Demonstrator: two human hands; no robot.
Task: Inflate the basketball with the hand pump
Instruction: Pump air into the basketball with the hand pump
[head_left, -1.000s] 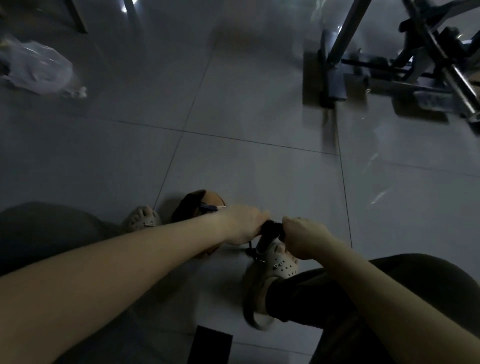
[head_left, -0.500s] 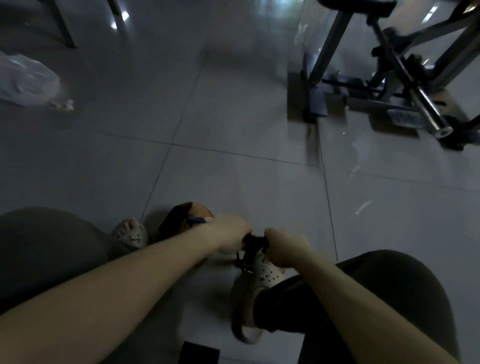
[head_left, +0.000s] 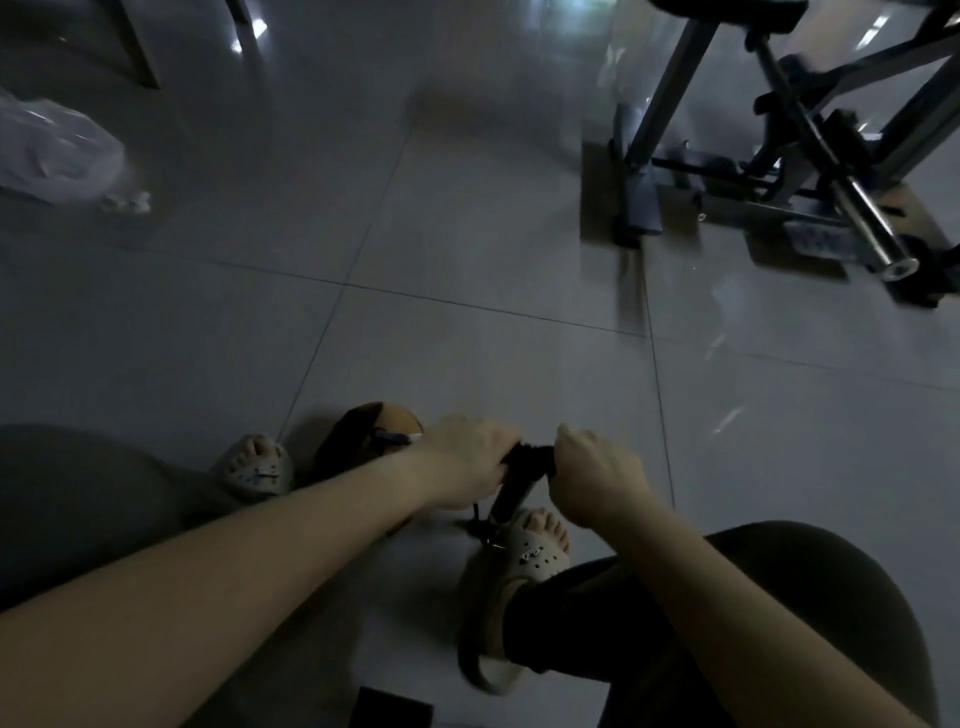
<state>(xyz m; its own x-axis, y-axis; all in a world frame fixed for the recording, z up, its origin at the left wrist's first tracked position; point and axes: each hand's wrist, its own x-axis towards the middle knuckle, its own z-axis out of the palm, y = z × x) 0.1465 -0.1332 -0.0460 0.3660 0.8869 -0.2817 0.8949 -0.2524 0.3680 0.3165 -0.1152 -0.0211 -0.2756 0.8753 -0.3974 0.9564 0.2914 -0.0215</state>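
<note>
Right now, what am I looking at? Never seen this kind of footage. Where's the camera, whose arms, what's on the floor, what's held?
No machine: one camera worn on the person's head looks down at their two bare arms. The left hand and right hand each grip an end of the black pump handle; the pump's dark barrel runs down toward the foot in a beige perforated clog. The brown-orange basketball sits on the glossy grey tiled floor, partly hidden behind the left forearm. Farther off: a crumpled clear plastic bag and a grey metal exercise frame.
</note>
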